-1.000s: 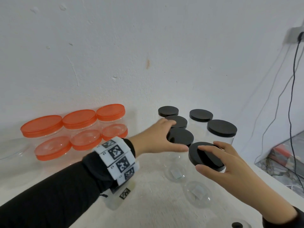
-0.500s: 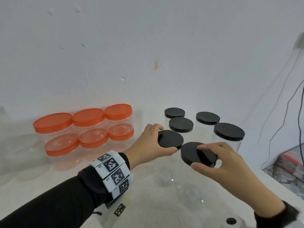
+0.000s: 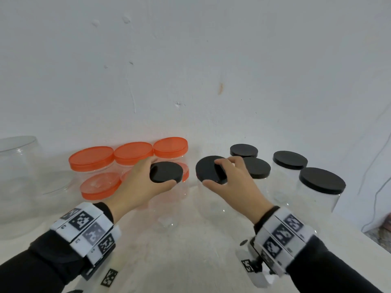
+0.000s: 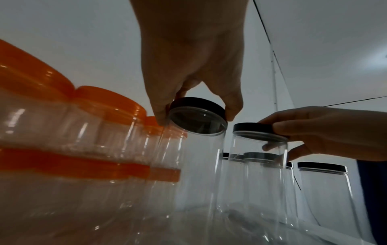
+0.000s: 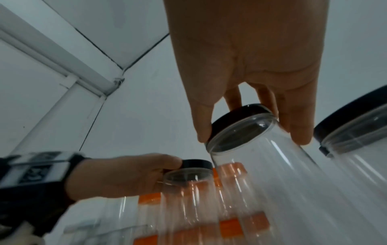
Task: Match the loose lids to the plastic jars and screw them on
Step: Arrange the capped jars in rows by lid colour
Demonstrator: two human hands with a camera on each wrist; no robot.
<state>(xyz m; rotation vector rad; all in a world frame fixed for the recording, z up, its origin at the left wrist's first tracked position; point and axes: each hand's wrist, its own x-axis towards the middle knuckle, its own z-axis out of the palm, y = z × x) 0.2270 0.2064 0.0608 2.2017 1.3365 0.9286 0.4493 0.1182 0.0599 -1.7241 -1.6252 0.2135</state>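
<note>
Head camera: my left hand [image 3: 140, 185] grips a black lid [image 3: 166, 171] by its rim, thumb on the near edge and fingers curled over the far side, on top of a clear jar [image 3: 169, 206] that stands on the white table [image 3: 179, 261]. My right hand [image 3: 234, 182] grips a second black lid [image 3: 208, 173] the same way, on another clear jar [image 3: 211, 206] just beside the first. Behind my left hand sit two stacked rows of orange-lidded tubs [image 3: 93, 159] against the white wall [image 3: 190, 60]. To my right stand four more black-lidded jars [image 3: 321, 182], lids on. An open clear jar [image 3: 14, 182] stands at far left. Both wrists wear bands with printed square markers [image 3: 84, 227].

Left wrist camera: seen from below, my left hand [image 4: 192, 58] pinches the black lid [image 4: 199, 103], thumb on one side of the rim and fingers on the other; the lid sits on the jar [image 4: 199, 165], which looks tilted here. My right hand [image 4: 326, 132] reaches in from the right, fingers curled round the second lid [image 4: 254, 127] on its jar [image 4: 257, 165]. Orange tubs [image 4: 73, 140] fill the left side; further black-lidded jars [image 4: 322, 182] stand behind.

Right wrist camera: my right hand [image 5: 251, 66] clasps the black lid [image 5: 236, 116] between thumb and fingers, the jar [image 5: 272, 165] slanting below it. My left hand [image 5: 121, 175] holds its lid [image 5: 196, 163] on its jar [image 5: 184, 199], lower left. Another black-lidded jar [image 5: 356, 140] stands at the right edge, with orange tubs [image 5: 230, 223] blurred below.
</note>
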